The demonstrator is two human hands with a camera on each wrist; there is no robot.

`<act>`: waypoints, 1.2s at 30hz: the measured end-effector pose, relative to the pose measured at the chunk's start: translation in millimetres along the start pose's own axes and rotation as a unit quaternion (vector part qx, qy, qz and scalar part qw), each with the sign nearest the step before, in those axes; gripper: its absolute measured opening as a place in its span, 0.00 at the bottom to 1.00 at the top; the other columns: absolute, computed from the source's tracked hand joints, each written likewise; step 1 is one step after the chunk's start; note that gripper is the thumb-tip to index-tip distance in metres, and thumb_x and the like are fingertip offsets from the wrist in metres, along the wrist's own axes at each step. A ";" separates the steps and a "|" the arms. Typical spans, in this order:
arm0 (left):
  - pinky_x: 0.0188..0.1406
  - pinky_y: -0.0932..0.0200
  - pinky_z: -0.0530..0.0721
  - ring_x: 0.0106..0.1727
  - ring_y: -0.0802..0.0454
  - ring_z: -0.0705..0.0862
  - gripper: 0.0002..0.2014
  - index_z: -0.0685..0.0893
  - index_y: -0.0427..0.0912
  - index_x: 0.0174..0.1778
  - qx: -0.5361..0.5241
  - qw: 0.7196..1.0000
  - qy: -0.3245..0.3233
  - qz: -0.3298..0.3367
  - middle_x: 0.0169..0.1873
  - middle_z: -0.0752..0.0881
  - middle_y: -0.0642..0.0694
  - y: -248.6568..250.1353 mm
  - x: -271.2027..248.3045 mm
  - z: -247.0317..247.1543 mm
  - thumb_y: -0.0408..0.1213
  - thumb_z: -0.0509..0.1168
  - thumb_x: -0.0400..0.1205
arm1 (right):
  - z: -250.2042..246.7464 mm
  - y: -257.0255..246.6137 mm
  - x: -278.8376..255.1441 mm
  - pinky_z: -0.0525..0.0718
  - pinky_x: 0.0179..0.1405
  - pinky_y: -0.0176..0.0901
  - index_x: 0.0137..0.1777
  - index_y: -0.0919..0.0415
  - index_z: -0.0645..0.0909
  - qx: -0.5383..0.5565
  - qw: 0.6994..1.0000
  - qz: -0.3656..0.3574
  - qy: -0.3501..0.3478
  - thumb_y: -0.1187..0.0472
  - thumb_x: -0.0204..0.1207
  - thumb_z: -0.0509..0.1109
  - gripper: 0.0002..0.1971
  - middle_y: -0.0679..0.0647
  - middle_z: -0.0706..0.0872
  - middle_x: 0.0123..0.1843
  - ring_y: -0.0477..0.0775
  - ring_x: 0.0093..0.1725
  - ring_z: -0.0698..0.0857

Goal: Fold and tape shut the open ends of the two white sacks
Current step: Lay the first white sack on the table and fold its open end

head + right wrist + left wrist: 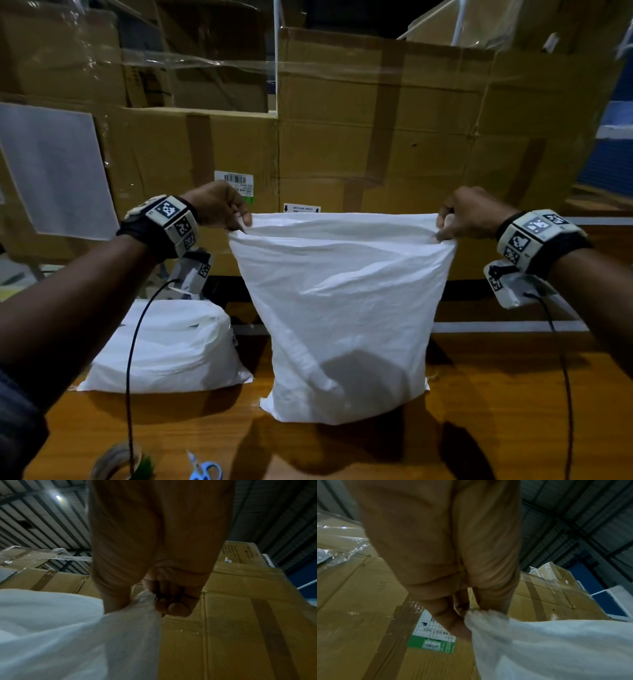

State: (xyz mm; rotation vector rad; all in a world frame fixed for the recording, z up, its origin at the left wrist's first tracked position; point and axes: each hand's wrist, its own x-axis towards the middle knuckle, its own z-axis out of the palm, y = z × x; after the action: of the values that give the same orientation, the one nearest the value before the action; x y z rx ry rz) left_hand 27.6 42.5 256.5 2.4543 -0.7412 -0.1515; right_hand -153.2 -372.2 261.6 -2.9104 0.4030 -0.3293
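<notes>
A white sack [342,308] stands upright on the wooden table [496,394], its open top stretched wide between my hands. My left hand [236,219] pinches the sack's upper left corner [476,615]. My right hand [448,226] grips the upper right corner [145,599]. A dark shape shows through the sack's lower part. The second white sack [168,346] lies flat on the table to the left, below my left forearm. A roll of tape [114,460] sits at the table's near edge, partly cut off by the frame.
Blue-handled scissors [203,469] lie beside the tape roll. Stacked cardboard boxes [376,137], partly wrapped in clear film, form a wall right behind the table. Cables hang from both wrist cameras down over the table.
</notes>
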 end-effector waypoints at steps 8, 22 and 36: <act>0.38 0.51 0.80 0.35 0.45 0.79 0.18 0.91 0.45 0.32 0.002 0.999 0.040 -0.037 0.31 0.86 0.42 3.8 -0.8 -5.6 0.16 0.68 0.75 | -7.3 -1.0 -2.0 0.79 0.46 0.43 0.45 0.59 0.90 0.032 0.999 -0.025 0.007 0.75 0.75 0.76 0.09 0.56 0.85 0.55 0.53 0.53 0.81; 0.27 0.70 0.85 0.40 0.51 0.87 0.08 0.88 0.33 0.50 -0.080 0.988 0.124 -0.040 0.43 0.89 0.39 20.8 -9.9 -19.1 0.32 0.74 0.78 | -25.6 7.3 -3.1 0.79 0.35 0.37 0.45 0.60 0.91 0.050 0.998 -0.012 -0.028 0.69 0.70 0.82 0.06 0.52 0.90 0.43 0.50 0.45 0.86; 0.42 0.66 0.88 0.56 0.42 0.88 0.15 0.87 0.39 0.39 0.029 0.993 0.032 0.107 0.44 0.91 0.44 20.7 -16.4 -39.4 0.15 0.63 0.78 | -34.7 38.6 2.6 0.85 0.41 0.51 0.45 0.57 0.80 0.203 0.977 -0.054 0.042 0.81 0.76 0.69 0.16 0.62 0.86 0.54 0.65 0.51 0.86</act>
State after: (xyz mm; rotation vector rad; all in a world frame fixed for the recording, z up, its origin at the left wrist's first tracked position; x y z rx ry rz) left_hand 14.2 56.3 299.9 2.4018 -0.9848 0.0298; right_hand -168.6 -414.7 287.2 -2.5271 0.1633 -0.4883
